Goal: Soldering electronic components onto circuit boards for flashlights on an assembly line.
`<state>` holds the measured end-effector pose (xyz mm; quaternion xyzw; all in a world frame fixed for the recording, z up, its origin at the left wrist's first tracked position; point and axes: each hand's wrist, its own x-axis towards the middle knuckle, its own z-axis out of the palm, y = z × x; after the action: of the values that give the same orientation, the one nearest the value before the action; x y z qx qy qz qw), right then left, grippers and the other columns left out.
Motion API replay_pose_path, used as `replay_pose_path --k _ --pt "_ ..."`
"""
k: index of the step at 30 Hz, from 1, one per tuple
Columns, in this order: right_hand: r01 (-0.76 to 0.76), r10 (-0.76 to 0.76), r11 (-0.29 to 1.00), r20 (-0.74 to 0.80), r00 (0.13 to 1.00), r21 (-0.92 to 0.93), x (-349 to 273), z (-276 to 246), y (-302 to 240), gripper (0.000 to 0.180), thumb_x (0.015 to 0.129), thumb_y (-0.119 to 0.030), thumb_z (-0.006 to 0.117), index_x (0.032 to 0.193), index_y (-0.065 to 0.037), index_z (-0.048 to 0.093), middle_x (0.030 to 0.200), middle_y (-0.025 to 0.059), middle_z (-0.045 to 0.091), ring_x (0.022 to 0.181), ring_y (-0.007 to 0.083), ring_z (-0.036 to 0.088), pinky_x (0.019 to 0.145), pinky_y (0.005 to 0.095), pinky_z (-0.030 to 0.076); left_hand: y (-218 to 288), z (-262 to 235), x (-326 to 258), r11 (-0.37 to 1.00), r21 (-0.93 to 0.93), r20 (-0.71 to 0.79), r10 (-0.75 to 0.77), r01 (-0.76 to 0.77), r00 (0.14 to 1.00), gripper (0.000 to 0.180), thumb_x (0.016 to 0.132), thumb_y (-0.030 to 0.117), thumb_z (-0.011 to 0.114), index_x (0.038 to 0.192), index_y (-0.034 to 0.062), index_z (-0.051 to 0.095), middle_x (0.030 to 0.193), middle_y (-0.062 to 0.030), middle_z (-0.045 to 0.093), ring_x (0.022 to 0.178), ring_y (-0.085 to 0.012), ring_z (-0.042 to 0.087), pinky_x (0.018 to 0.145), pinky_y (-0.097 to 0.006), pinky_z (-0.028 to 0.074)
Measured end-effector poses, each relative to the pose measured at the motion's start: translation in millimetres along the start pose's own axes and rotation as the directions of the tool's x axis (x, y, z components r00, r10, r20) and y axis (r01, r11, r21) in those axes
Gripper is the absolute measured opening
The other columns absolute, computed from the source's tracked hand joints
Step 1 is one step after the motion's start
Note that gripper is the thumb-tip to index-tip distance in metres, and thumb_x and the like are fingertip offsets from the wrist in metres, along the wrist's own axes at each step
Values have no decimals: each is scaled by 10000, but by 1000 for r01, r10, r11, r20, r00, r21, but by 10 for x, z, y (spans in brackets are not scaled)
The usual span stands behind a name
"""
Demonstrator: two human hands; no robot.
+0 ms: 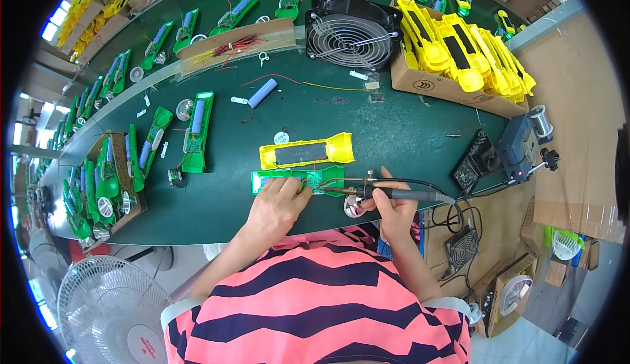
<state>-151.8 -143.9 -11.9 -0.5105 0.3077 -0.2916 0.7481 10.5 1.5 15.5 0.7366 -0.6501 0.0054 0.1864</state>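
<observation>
In front of me a green plastic lamp housing (335,172) lies flat on the table, with a small circuit board and thin wires inside. My left hand (279,203) rests over its left half, fingertips pinched together near the board; what they grip is hidden. My right hand (394,213) is closed around the dark handle of a soldering iron (400,194), which has a thin feed tube along it. The iron's tip points left, at the board. A round silvery reflector (354,206) lies below the iron. Just beyond sits a yellow housing half (341,147) with a dark panel.
A carton of yellow housings (426,79) and a black fan (351,36) stand at the back right. A solder feeder (522,144) is at right. Green housings with blue batteries fill a box (134,210) at left. A loose blue battery (262,93) lies behind.
</observation>
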Motion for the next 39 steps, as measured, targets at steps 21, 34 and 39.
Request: replay_pose_path --k 21,34,39 --pt "371 -377 926 -143 915 -66 -83 -345 85 252 819 6 514 1046 85 442 924 194 586 618 170 624 592 254 527 -680 7 251 870 -8 -92 -492 493 866 332 656 -2 539 972 77 608 785 -146 522 758 -308 549 655 -378 451" --pt "568 -711 685 -249 658 -456 680 -850 -846 232 869 -60 470 1074 17 397 712 150 607 554 162 570 564 247 475 -492 10 -82 977 -210 -255 -32 -23 966 471 599 0 730 901 36 372 1016 -219 495 909 -366 510 758 -422 421" --pt "535 -827 462 -125 549 -707 1325 -1392 -1238 277 878 -53 474 1136 19 404 983 149 589 855 180 591 794 276 449 -1182 -712 949 954 -59 -564 -274 293 779 473 644 54 709 997 48 394 922 -154 504 785 -328 531 661 -392 438"
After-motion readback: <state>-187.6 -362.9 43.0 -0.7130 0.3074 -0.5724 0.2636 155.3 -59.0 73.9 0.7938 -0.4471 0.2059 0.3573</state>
